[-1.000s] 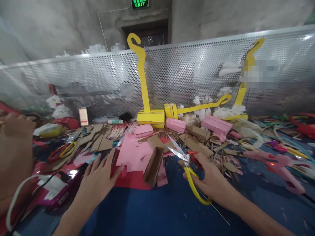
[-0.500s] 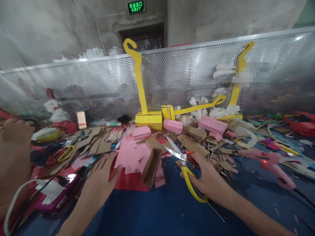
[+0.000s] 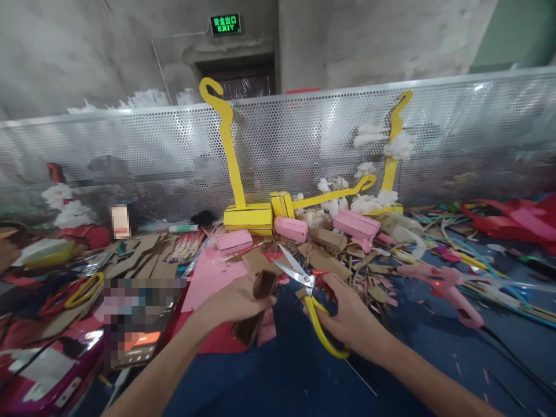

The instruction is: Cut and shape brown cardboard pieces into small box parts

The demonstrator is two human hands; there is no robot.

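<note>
My left hand [image 3: 237, 298] is closed around a folded cardboard piece [image 3: 256, 307], holding it over pink and red paper. The pink paper [image 3: 208, 275] lies flat behind and beside that hand. In my right hand [image 3: 343, 307] are scissors [image 3: 319, 330] with yellow and red handles, the fingers wrapped round them. Their blades are parted and point up and to the left, near a flat piece of cardboard. Small pink boxes [image 3: 291, 229] sit just beyond.
Yellow hooked stands [image 3: 247, 217] stand against a perforated metal screen [image 3: 304, 139]. A pink glue gun [image 3: 452, 286] with a lit red light lies right. A phone-like device [image 3: 143, 341] and a purple power strip [image 3: 56, 376] lie left, near yellow-handled scissors [image 3: 84, 289].
My left hand has moved right and closed on the cardboard piece, which is lifted and tilted. The view has shifted right. A hand at the far left has mostly gone, and a phone-like device shows there.
</note>
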